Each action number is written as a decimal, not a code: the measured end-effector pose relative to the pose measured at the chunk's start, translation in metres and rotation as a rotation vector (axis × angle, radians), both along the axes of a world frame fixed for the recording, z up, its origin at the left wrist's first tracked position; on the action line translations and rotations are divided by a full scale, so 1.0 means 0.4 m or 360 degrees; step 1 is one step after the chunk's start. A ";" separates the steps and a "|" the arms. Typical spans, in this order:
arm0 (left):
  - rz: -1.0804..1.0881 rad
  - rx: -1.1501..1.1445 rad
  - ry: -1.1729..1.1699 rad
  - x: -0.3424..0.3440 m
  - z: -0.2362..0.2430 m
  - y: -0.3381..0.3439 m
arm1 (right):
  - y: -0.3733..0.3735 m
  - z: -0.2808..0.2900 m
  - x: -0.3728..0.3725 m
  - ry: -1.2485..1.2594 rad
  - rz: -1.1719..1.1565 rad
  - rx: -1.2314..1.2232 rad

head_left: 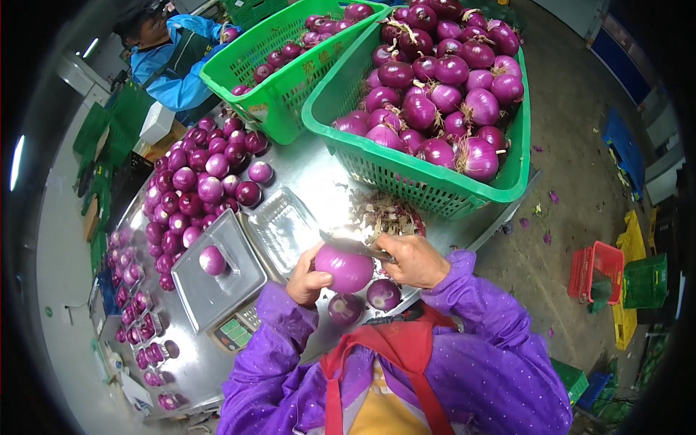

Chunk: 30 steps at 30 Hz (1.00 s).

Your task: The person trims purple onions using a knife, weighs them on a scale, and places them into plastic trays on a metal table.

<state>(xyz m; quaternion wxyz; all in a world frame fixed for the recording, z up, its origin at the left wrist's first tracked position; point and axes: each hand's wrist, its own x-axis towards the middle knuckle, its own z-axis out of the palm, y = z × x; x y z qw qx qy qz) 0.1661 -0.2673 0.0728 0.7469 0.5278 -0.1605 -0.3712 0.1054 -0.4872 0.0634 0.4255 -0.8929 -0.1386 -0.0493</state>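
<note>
My left hand [307,277] is closed around a large red onion [344,269], held up over the near edge of the steel table. In my right hand [415,261] is a knife [354,246], its blade lying across the top of that onion. Two more red onions, one [346,308] below the held one and another [383,294] to its right, rest close to my body. Just beyond my hands lies a heap of dry onion skins and trimmings [386,214]. My fingertips on the knife handle are partly hidden.
A green basket [428,181] heaped with onions stands far right; another green basket [286,94] is behind it. Left are a scale [217,286] bearing one onion, clear plastic trays [283,228], a big onion pile [192,181] and packed trays [145,326]. A person in blue [177,65] works opposite.
</note>
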 end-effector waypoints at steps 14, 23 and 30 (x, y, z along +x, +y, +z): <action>0.0446 -0.0804 0.1056 -0.091 -0.096 -0.056 | 0.004 -0.047 -0.064 0.0460 -0.0304 0.0787; 0.0601 -0.0461 0.0625 -0.085 -0.079 -0.058 | 0.044 0.003 -0.020 0.0329 -0.0649 0.1178; 0.0790 -0.0434 0.0526 -0.096 -0.075 -0.075 | 0.069 -0.039 -0.062 -0.0016 -0.0413 0.0167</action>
